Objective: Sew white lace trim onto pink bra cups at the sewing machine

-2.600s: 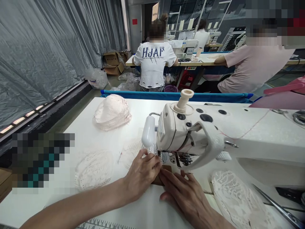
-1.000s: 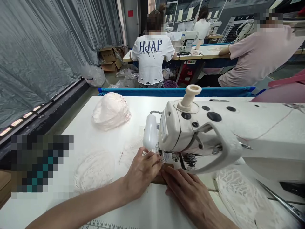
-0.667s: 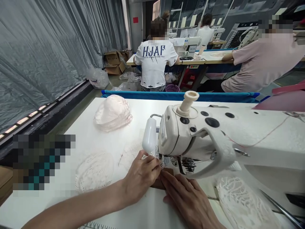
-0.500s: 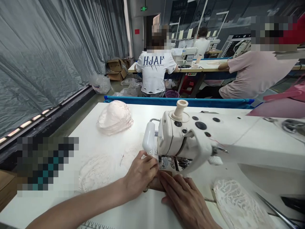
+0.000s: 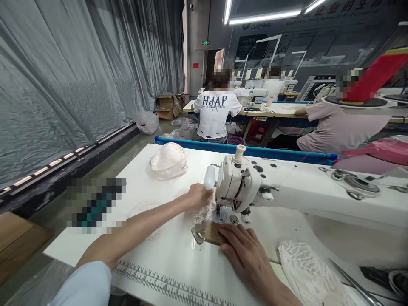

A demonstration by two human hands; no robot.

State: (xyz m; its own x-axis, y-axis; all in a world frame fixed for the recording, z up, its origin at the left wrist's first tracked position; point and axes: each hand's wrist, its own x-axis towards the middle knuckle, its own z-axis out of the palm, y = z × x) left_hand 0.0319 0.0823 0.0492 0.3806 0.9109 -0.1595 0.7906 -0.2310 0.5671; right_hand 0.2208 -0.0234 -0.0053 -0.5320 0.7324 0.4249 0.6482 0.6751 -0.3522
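The white sewing machine's head (image 5: 234, 182) stands in the middle of the table, with a small white lamp (image 5: 209, 177) at its left side. Close below that lamp, my left hand (image 5: 199, 196) is closed on white lace (image 5: 204, 213), which lies left of the needle area; its fingertips are partly hidden. My right hand (image 5: 245, 248) rests flat, fingers stretched, on the right end of a flat brown piece (image 5: 213, 233) in front of the needle. A looped metal bracket (image 5: 198, 236) sits at the brown piece's left end.
A pale lace-edged cup (image 5: 168, 159) lies at the back left. Another lace piece (image 5: 310, 270) is at right, beside metal scissors or tweezers (image 5: 353, 280). A printed ruler (image 5: 165, 282) runs along the front edge. Co-workers (image 5: 216, 112) sit beyond the blue cloth rail (image 5: 255, 149).
My left hand has moved away from the needle area, back toward the lamp, uncovering the lace and bracket. The right hand stays on the brown piece. The camera view has tilted upward.
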